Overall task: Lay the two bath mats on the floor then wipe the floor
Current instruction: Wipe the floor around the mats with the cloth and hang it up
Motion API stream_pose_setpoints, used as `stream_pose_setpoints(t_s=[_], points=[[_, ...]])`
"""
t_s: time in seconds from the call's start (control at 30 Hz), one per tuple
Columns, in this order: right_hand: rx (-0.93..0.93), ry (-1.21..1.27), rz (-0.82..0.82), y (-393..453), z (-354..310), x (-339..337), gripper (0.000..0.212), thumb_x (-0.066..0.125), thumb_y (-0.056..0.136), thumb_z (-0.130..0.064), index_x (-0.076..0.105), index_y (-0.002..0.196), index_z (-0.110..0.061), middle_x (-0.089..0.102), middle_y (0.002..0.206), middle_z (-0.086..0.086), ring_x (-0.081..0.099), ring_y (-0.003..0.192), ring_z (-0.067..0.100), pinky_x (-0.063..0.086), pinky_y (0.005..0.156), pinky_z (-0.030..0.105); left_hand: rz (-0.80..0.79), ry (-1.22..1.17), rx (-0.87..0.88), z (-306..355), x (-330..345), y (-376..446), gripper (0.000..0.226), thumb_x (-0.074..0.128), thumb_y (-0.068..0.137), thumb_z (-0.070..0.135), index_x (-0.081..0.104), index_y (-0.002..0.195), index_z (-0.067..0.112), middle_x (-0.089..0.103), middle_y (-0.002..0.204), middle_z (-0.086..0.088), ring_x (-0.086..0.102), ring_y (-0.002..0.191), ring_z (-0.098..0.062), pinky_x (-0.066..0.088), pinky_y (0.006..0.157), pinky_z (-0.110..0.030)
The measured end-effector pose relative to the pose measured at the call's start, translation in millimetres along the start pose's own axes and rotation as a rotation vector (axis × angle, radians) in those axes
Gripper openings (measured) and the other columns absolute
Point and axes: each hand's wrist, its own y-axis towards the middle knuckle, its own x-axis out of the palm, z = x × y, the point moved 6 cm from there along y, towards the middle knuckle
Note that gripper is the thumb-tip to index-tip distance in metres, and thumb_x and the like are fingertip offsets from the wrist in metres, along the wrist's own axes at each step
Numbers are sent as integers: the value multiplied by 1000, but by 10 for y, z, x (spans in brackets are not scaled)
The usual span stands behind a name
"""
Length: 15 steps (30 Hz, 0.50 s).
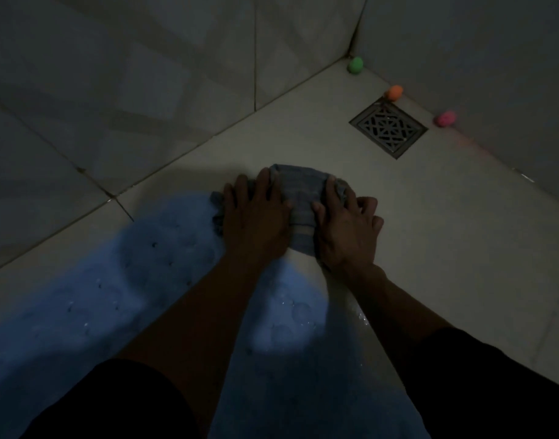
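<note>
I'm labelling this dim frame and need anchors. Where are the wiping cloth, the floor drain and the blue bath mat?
wiping cloth [303, 198]: head view, bare middle between the hands.
floor drain [388, 128]: head view, centre of the metal grate.
blue bath mat [91, 299]: head view, open surface left of the forearms.

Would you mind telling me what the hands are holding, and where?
Both hands, left and right, press a grey cloth flat against the floor, one on each side.

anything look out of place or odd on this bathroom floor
Three small blobs, green, orange and pink, sit along the wall base near the floor drain; what they are is unclear. The cloth under both hands looks bunched.
</note>
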Motion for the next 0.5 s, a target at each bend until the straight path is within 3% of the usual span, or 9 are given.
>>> stream_pose_setpoints(t_s=[0.1, 0.2, 0.33, 0.43, 0.5], points=[[17, 137, -10, -126, -85, -34, 58, 27, 102, -44, 21, 156, -23, 34, 155, 7, 32, 118, 29, 28, 85, 36, 37, -42, 57, 6, -64, -99, 54, 31, 104, 40, 27, 154, 18, 24, 159, -4, 26, 133, -38, 23, 111, -49], [16, 288, 37, -217, -192, -162, 73, 24, 87, -41, 25, 156, -18, 41, 150, 10, 34, 118, 31, 34, 92, 35, 59, -126, 78, -15, -159, -139, 54, 32, 105, 34, 23, 156, 18, 28, 155, -5, 31, 126, -36, 31, 101, -46], [84, 448, 158, -229, -188, -267, 49, 41, 102, -22, 38, 151, -21, 48, 146, 8, 42, 125, 31, 27, 94, 21, 111, -246, 106, -81, -339, -150, 50, 35, 105, 31, 35, 152, 14, 42, 144, -10, 41, 117, -36, 38, 91, -44], [91, 598, 304, -274, -282, -452, 39, 51, 99, -10, 58, 136, -13, 63, 131, 10, 57, 120, 28, 34, 101, 18, 210, -349, 129, -126, -540, -248, 48, 36, 98, 29, 55, 136, 7, 54, 121, -20, 53, 101, -41, 47, 86, -51], [92, 684, 352, -318, -401, -611, 40, 55, 96, -5, 58, 136, -9, 67, 124, 7, 59, 115, 16, 33, 100, 9, 281, -433, 105, -189, -675, -320, 43, 42, 90, 20, 63, 123, 1, 59, 109, -25, 58, 93, -44, 51, 81, -53]])
